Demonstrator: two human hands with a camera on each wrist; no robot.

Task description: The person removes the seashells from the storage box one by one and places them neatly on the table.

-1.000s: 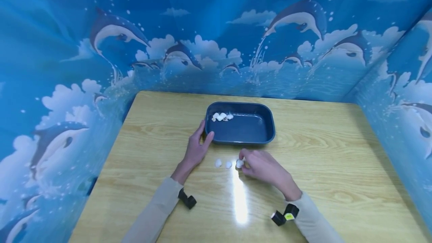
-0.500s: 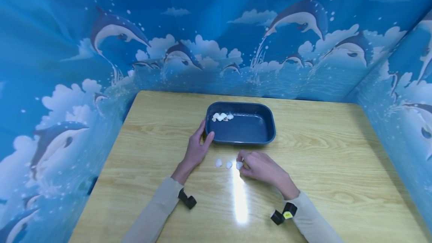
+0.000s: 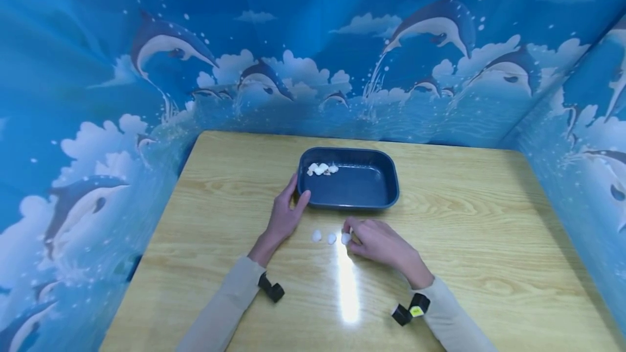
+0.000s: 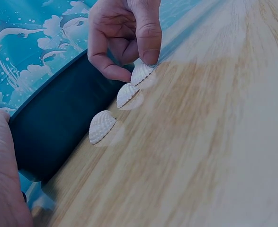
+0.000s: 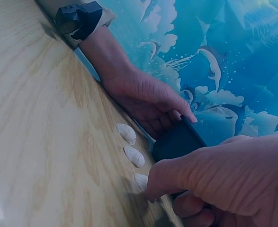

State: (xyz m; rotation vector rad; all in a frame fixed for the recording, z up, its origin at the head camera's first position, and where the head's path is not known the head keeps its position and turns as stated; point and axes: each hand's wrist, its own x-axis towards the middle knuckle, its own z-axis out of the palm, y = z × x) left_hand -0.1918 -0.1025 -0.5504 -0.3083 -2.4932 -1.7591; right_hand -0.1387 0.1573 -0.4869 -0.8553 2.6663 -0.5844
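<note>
Two pale sleeves [image 3: 225,303] reach in from the near edge, each with a black wrist camera [image 3: 402,315] strapped at the cuff. Between them a bright streak of glare [image 3: 349,295] lies on the wood-grained tabletop [image 3: 469,227]. Just beyond it, the right hand [image 3: 379,239] has its grip nearly closed, thumb and forefinger pinching the right-hand shell [image 4: 141,73] of a short row (white and ribbed, as the left wrist view shows); I cannot tell whether that shell touches the wood. The middle shell [image 3: 332,238] lies just beside it, and the left-hand shell [image 3: 317,236] lies near, a little farther along the row.

Farther on, the left hand [image 3: 283,216] holds the near left corner of a dark blue tray [image 3: 354,186], its grip spread fairly wide, thumb at the rim and fingers along the outer wall. Inside the tray, toward its left end, a small cluster of whitish shells [image 3: 320,169] sits bunched together. At the back hangs a blue backdrop [image 3: 313,20] printed with leaping dolphins and clouds.
</note>
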